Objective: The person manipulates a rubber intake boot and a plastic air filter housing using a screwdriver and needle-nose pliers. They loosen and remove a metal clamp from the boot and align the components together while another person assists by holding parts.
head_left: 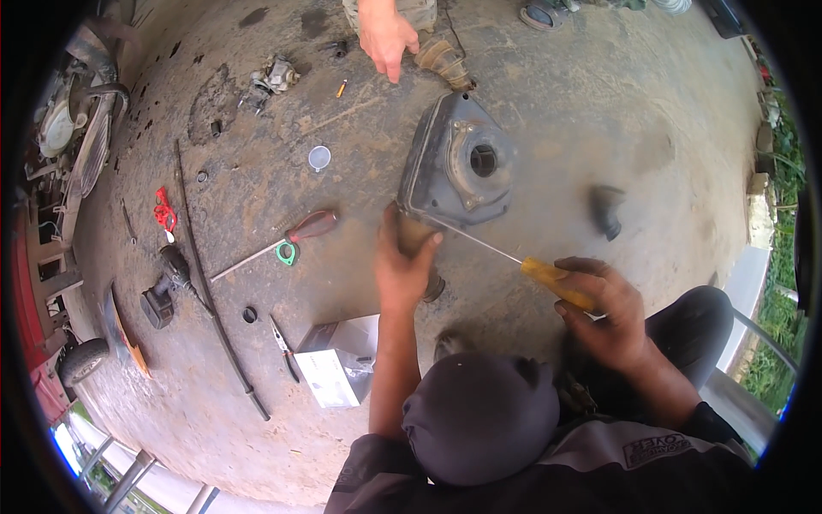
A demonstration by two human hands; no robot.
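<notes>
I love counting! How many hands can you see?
3: one hand at top edge, the left hand gripping a tan tube, the right hand holding a yellow-handled screwdriver. More may be hidden.

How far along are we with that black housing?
Done: the black housing lies on the concrete, with a black elbow loose beside it. In hand: the left hand grips the brown sleeve at its corner, and the right hand works the yellow screwdriver there. Left: the sleeve is not yet off.

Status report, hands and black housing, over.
Left hand gripping tan rubber sleeve at black housing corner. Right hand holding yellow-handled screwdriver, tip at sleeve. Another person's hand beyond housing.
</notes>
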